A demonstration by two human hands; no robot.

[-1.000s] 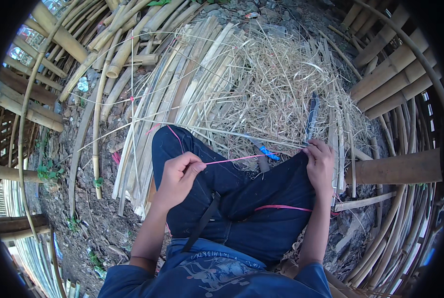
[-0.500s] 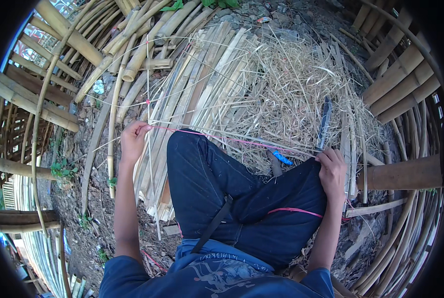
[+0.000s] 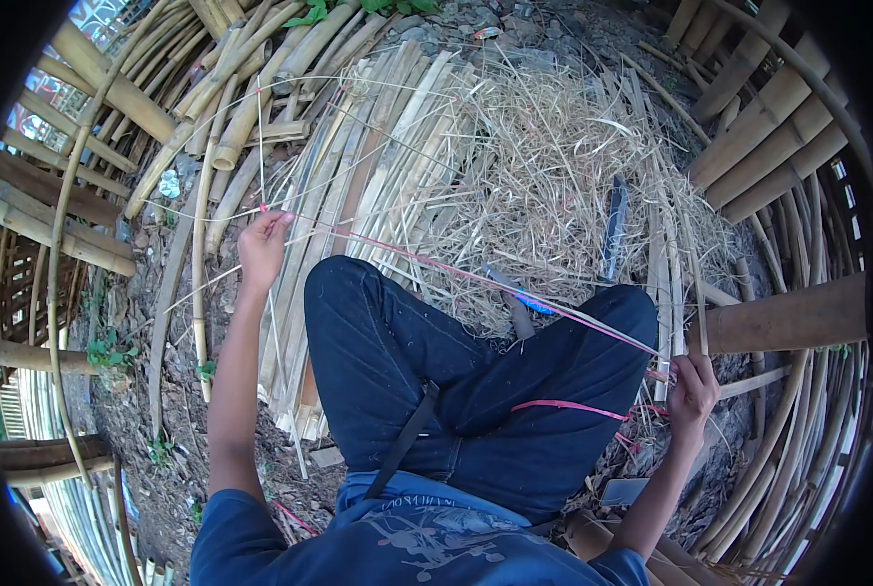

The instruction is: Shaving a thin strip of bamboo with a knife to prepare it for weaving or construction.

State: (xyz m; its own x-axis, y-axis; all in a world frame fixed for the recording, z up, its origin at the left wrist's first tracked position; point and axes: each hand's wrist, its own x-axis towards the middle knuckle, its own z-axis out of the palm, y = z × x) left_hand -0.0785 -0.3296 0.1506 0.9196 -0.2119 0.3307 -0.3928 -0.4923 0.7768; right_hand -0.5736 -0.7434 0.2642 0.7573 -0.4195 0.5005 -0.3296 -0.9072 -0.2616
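Note:
A pink string (image 3: 583,320) stretches taut across my knees from hand to hand. My left hand (image 3: 263,252), closed in a pinch, grips it beside a pink tie on a frame of thin bamboo sticks (image 3: 260,146). To the right of my right knee, my right hand (image 3: 692,391) is closed on the string's other end. A second pink string (image 3: 563,404) lies over my right thigh, with loose strands beside it. Beyond my right knee rests a dark long blade (image 3: 613,230). A blue-wrapped piece (image 3: 534,304), possibly a handle, lies between my knees.
Split bamboo slats (image 3: 383,166) lie ahead of me, beside a heap of pale shavings (image 3: 544,156). Bamboo poles (image 3: 251,107) are stacked at the far left. A thick bamboo post (image 3: 788,317) juts in from the right. A flat grey rectangular object (image 3: 624,490) lies near my right forearm.
My right hand has moved right and nearer to me, off my knee, with the string. My left hand has risen slightly toward the pink tie. The view has shifted a little.

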